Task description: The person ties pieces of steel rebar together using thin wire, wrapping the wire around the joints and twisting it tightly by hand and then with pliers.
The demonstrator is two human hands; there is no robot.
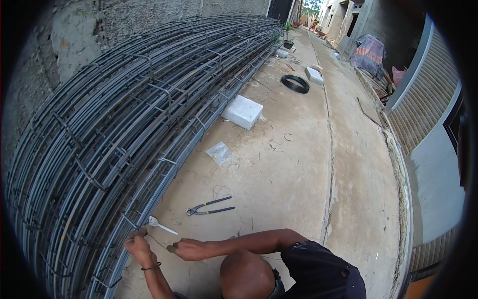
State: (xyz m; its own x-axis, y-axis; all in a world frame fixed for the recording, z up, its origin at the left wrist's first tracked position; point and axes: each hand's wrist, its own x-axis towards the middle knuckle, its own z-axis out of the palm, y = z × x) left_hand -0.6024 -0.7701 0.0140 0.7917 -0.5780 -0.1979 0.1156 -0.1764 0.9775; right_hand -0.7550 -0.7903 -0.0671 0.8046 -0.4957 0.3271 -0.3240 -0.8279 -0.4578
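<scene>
Long steel rebar cages (164,99), with bars and square stirrups, lie stacked on my left. My left hand (138,243), a dark band at its wrist, is closed at the outer lower edge of the nearest cage. A thin tie wire (158,241) runs from its pinched fingertips to my right hand (186,249), which grips the other end just above the ground. Just beyond my hands lies a white plastic spoon-like piece (163,226) beside the cage. Farther off, steel nippers (211,205) with dark handles rest on the concrete, jaws toward the cages.
A white foam block (244,112) and a clear plastic bag (219,153) lie beside the cages. Beyond are a black wire coil (295,83), another white block (313,74) and a potted plant (288,44). A rough wall (74,45) bounds the left; a ribbed shutter (423,109) stands right.
</scene>
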